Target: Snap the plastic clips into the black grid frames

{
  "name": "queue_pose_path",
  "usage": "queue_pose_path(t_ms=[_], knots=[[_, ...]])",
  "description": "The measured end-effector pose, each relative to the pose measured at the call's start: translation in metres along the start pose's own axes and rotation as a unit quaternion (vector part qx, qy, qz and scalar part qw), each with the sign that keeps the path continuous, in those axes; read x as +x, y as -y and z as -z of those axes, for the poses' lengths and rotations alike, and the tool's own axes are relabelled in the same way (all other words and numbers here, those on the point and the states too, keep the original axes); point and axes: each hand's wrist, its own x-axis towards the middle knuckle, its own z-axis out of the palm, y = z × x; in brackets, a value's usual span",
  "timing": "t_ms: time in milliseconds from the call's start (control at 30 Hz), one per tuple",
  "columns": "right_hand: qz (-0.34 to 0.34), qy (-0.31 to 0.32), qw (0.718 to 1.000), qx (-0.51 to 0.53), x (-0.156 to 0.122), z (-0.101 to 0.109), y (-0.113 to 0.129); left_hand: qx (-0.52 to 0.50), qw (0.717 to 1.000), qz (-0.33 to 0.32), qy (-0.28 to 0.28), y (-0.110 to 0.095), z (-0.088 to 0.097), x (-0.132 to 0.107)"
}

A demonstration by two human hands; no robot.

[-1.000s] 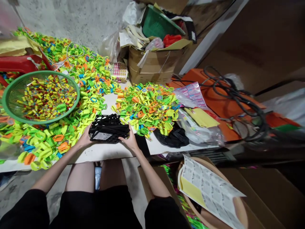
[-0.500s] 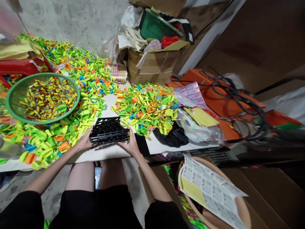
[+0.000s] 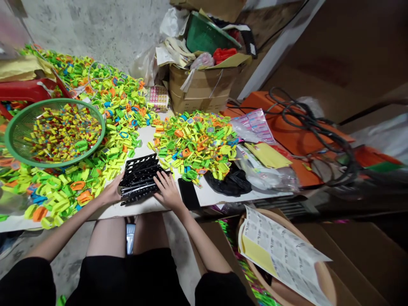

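Observation:
A stack of black plastic grid trays (image 3: 140, 177) lies on the white table (image 3: 149, 204) near its front edge. My left hand (image 3: 112, 192) holds the stack's left side, fingers curled against it. My right hand (image 3: 167, 190) lies on top of the stack's right part, fingers spread and pressing down. Heaps of green, yellow and orange plastic rings (image 3: 196, 142) surround the trays on the left and behind.
A green mesh basket (image 3: 54, 132) full of small coloured pieces sits at the left. A cardboard box (image 3: 200, 87) with bags stands behind. A black phone (image 3: 188, 193) and black bag (image 3: 231, 182) lie right of the trays. Printed sheets (image 3: 283, 250) rest on a round bin.
The tray stack has been lowered flat on the table. My right hand has moved from the stack's right edge onto its top, fingers spread. My left hand stays at the left side.

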Motion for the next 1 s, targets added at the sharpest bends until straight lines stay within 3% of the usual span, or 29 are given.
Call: queue_pose_path(t_ms=[300,567,767,1000], knots=[[-0.004,0.037,0.999,0.004,0.017,0.014,-0.003,0.006,1.000,-0.015,0.013,0.005,-0.002,0.000],[0.006,0.042,0.999,0.020,0.035,0.014,0.000,-0.046,0.999,0.018,-0.010,-0.001,-0.005,-0.001],[0.010,0.053,0.998,0.041,0.041,0.017,0.001,-0.030,0.999,0.022,-0.010,-0.001,-0.005,-0.005],[-0.002,0.070,0.996,0.055,0.039,0.021,0.002,0.019,0.999,-0.026,-0.005,0.014,-0.014,-0.001]])
